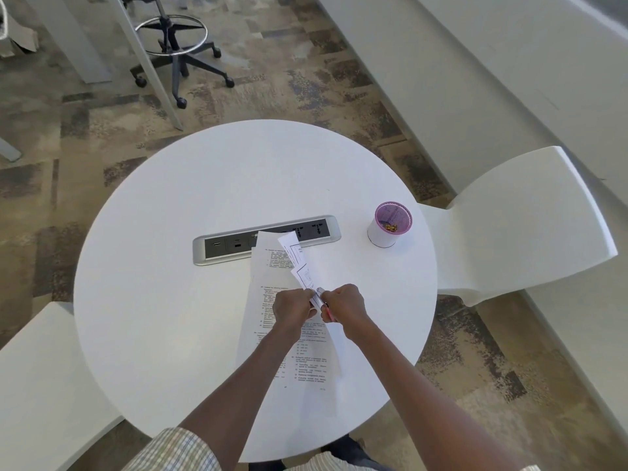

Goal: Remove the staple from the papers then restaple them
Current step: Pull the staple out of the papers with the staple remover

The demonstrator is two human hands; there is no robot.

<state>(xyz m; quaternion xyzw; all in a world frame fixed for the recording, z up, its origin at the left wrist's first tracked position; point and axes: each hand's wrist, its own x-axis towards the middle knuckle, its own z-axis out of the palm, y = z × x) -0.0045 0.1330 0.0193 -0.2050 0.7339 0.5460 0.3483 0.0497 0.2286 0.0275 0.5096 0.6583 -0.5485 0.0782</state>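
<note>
Just in front of the socket strip [266, 240], the left hand [290, 309] pinches the folded-up papers [299, 263] while the right hand [345, 302] grips a red tool [329, 314] against them

The scene is evenly and brightly lit by soft, diffuse light. Only faint shadows are cast on the round white table [163, 300], beneath the forearms and beside the white cup with the purple mesh rim [389, 226]. No harsh glare is seen. Straight lines are bowed at the edges by wide-angle distortion. The print on the papers [299, 355] is rendered too softly to be read.
</note>
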